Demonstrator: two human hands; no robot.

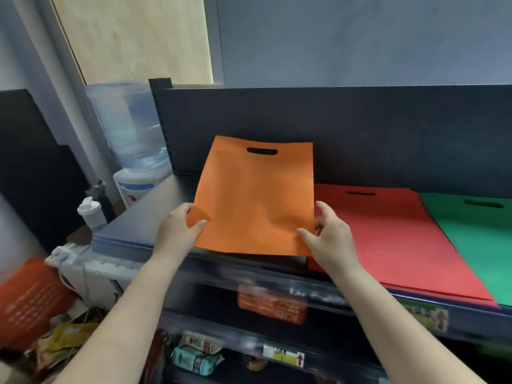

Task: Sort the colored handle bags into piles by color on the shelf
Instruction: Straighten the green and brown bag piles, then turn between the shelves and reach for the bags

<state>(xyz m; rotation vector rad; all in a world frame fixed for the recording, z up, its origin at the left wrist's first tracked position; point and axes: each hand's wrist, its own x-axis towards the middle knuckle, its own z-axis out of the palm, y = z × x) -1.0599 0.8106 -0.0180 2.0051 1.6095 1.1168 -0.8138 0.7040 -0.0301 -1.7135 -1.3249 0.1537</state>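
- We note the left hand (177, 228) pinching the orange bag's (255, 198) near left corner, thumb on top; the right hand (328, 231) pinches the near right corner.
- The bag is flat, matte, with an oval cut-out handle at its far edge, held tilted over the dark shelf (144, 217).
- To its right the red pile (388, 239) and the green pile (482, 245) lie flat and adjoining; green is cut off at the frame edge.
- Far left stands a water dispenser (133, 151); the lower shelf goods are blurred.
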